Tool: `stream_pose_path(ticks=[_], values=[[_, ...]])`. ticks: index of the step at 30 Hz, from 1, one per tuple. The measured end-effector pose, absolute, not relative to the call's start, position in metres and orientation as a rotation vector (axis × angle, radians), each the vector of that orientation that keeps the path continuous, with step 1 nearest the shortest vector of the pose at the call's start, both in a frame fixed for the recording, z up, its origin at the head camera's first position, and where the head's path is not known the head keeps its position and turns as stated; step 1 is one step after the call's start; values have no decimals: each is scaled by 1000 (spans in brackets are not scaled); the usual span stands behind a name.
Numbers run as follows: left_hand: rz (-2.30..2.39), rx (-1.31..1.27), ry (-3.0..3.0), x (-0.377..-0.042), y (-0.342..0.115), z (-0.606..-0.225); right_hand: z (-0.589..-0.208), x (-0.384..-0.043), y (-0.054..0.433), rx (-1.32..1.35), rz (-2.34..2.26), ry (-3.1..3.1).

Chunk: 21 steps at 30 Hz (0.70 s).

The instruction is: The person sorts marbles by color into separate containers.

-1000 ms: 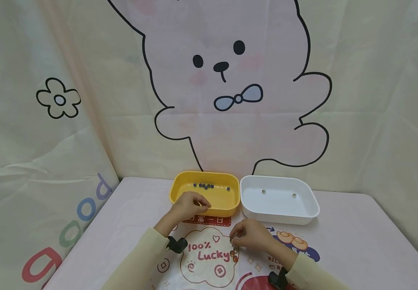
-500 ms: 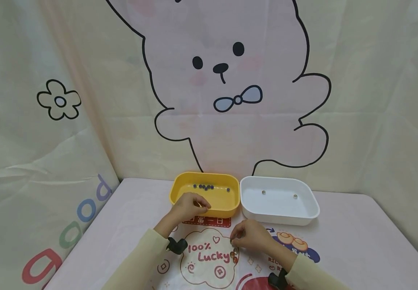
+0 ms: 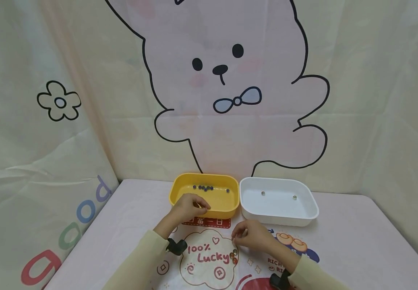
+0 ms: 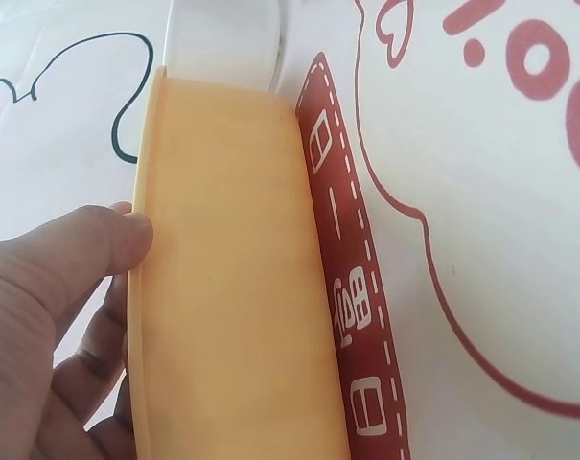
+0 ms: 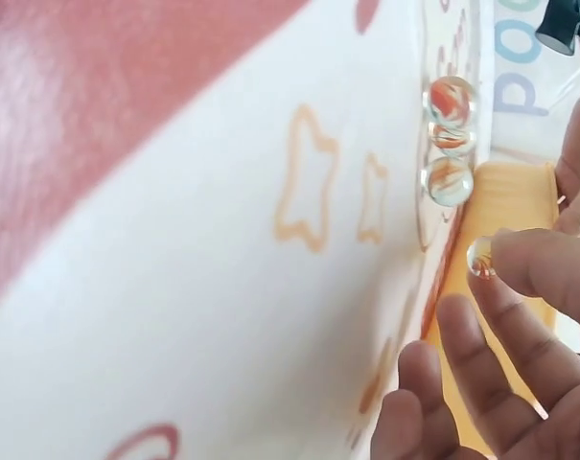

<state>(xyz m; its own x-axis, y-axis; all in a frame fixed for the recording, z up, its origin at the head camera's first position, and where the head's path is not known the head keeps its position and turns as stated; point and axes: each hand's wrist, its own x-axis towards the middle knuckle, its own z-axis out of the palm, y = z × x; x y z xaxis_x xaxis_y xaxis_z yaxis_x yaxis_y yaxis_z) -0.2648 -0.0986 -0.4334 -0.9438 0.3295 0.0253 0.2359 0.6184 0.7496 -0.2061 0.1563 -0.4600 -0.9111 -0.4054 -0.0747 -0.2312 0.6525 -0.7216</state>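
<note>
Cartoon bkgd (image 3: 357, 121), printed tbl (image 3: 354, 233); marble (image 5: 480, 257) in R grip (image 3: 252, 236).

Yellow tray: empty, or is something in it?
Not empty: in the head view, small dark balls lie inside the yellow tray, which the left hand grips.

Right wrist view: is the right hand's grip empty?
No, the right hand pinches a clear, orange-streaked marble.

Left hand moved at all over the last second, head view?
No, no visible move. Against the red printed strip in the head view, the left hand keeps its place, gripping the near rim of the yellow tray.
</note>
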Motion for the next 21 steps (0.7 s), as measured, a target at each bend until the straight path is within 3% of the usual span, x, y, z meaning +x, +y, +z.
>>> stream_pose_path(ticks=[21], values=[[1226,481,2725,-266,-99,-436,-435,-203,174,-610,-1122,2716]])
